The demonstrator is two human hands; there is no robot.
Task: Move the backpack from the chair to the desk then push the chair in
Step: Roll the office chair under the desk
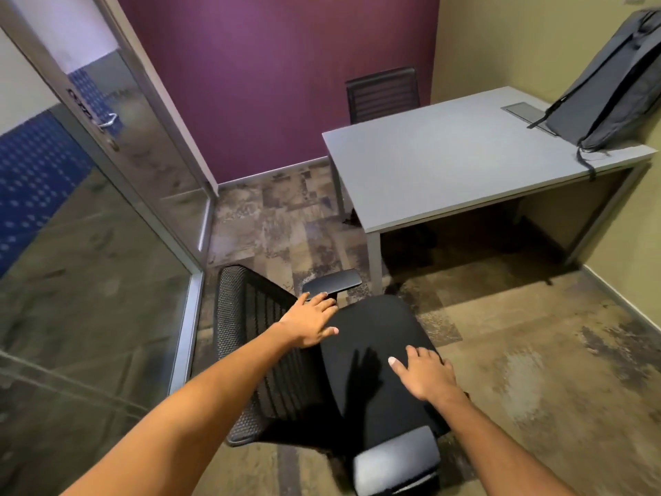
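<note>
Grey desk (pixel 447 162), upright grey backpack (pixel 608 84), black chair (pixel 375 359)

A single wide-angle view from the person's head looks forward and steeply down. A black mesh-backed office chair (pixel 343 359) sits close below; a grey rectangular desk (pixel 447 166) lies farther off, upper right.

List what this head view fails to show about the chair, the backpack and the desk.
- Chair base and wheels: hidden under its seat.
- Backpack top: cut off by the right edge.
- Desk far-right legs: hidden by the tabletop.
- Second chair: seat hidden behind the desk.
- Left hand, right hand: palms face down, contact unclear.
</note>
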